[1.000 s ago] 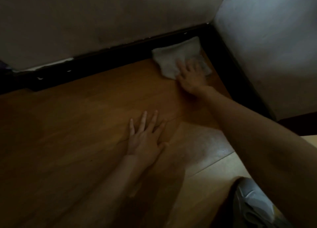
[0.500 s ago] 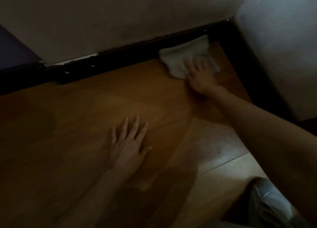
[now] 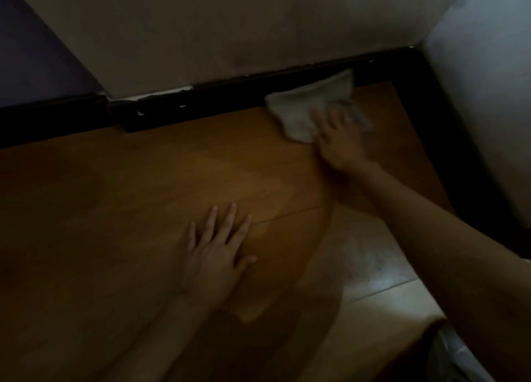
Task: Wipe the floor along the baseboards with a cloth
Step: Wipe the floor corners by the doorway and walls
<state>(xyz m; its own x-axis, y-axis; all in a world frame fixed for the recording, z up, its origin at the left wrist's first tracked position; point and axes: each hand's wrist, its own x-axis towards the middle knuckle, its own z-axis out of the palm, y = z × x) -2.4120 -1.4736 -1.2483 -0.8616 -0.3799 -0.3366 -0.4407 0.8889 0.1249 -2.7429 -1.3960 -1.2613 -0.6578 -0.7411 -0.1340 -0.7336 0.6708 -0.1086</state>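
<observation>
While under the right hand, cloth lengthwise along baseboard.

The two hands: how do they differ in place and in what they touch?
The right hand presses the cloth against the baseboard; the left hand lies on bare floor, away from it. The right is blurred, the left sharp. Both are flat with fingers spread.

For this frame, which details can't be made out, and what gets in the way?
- Head view: the right hand is motion-blurred, so how its fingers lie on the cloth is unclear.
- The cloth's near edge is hidden under that hand.
- The pale object at bottom right is cut off by the frame edge.
- The baseboard surface is lost in shadow.
</observation>
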